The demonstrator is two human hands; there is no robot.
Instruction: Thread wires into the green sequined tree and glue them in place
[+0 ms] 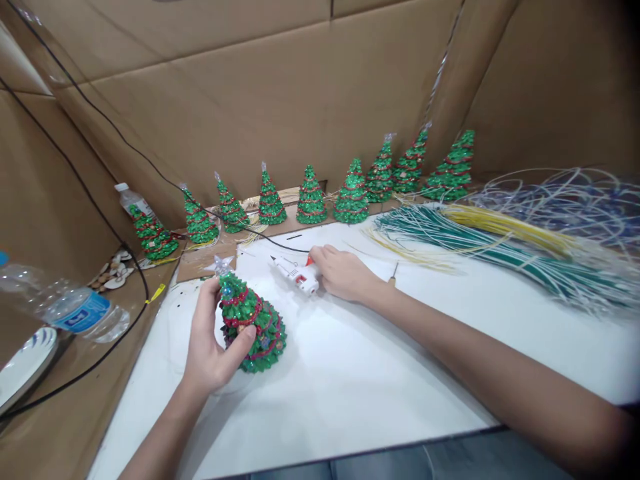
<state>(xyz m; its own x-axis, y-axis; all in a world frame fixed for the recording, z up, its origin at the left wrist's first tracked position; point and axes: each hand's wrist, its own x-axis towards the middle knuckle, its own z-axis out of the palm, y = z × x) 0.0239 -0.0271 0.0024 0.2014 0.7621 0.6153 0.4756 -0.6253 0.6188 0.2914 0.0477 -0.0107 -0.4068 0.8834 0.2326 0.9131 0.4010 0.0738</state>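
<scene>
My left hand is wrapped round a small green Christmas tree with red garlands and a clear star on its tip. The tree leans a little to the left over the white board. Farther off, my right hand grips a white and orange glue gun, its dark nozzle pointing left and a black cord running up to it. My right fingers are partly hidden behind the back of the glue gun.
Several more trees stand along the cardboard wall. Bundles of green wires and yellow wires lie on the right. A screwdriver rests past my right wrist. On the left are a water bottle, a plate and the black cord.
</scene>
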